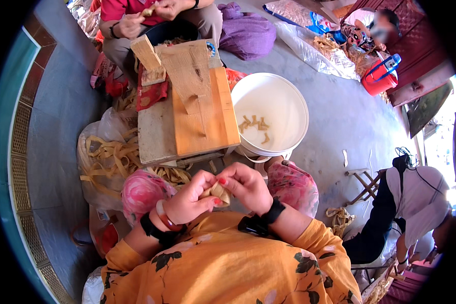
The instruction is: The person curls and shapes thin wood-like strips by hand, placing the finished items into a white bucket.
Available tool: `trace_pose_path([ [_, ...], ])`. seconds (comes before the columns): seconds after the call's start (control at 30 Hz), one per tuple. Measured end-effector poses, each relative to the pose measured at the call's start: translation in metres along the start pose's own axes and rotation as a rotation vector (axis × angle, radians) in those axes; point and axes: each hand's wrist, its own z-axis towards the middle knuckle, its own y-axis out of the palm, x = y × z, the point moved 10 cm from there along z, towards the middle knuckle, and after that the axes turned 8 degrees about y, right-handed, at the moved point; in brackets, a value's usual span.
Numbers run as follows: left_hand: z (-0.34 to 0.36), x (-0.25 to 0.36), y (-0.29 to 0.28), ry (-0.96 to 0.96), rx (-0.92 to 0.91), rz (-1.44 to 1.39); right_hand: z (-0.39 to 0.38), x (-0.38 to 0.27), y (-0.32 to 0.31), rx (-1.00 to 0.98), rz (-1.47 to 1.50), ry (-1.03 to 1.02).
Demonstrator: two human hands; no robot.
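"What's around?"
"Far and left, a bench (154, 139); right of it, a white bucket (274, 93)."
"Near?"
"The left hand (189, 196) and right hand (249, 188), fingers pinched on a strip (219, 193) between them: tan, folded, compact, partly hidden by those fingers."
"Smallest?"
"Tan pieces (262, 124) inside the bucket."

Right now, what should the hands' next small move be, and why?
Probably a small tightening pinch on the folded tan piece, without letting go. The left hand and right hand both grip it, close together, so they seem well placed to press. Their grip hides part of the fold, so I can't tell how firm it is.
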Motion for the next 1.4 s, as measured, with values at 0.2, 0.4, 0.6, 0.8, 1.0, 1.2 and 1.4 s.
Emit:
trace_pose_path([
  [0.2, 0.003, 0.07, 0.013, 0.44, 0.047, 0.925, 0.0, 0.047, 0.015, -0.181, 0.513, 0.363],
  [0.4, -0.01, 0.042, -0.012, 0.132, 0.2, 0.624, -0.015, -0.003, 0.012, -0.126, 0.235, 0.115],
  [0.6, -0.015, 0.021, 0.0, 0.135, 0.218, 0.579, -0.044, -0.062, 0.024, 0.134, -0.639, -0.483],
  [0.8, -0.028, 0.065, 0.024, 0.498, 0.244, 0.833, -0.046, -0.007, 0.015, 0.031, 0.032, 0.056],
  [1.0, -0.03, 0.069, 0.02, 0.484, 0.286, 0.747, -0.067, -0.055, 0.026, 0.161, -0.483, -0.252],
  [1.2, -0.027, 0.017, -0.001, 0.196, 0.375, 0.037, -0.073, -0.086, 0.044, 0.224, -0.786, -0.602],
  [1.4, -0.031, -0.017, 0.014, -0.084, 0.161, -0.607, -0.057, -0.084, 0.035, 0.284, -0.773, -0.593],
])
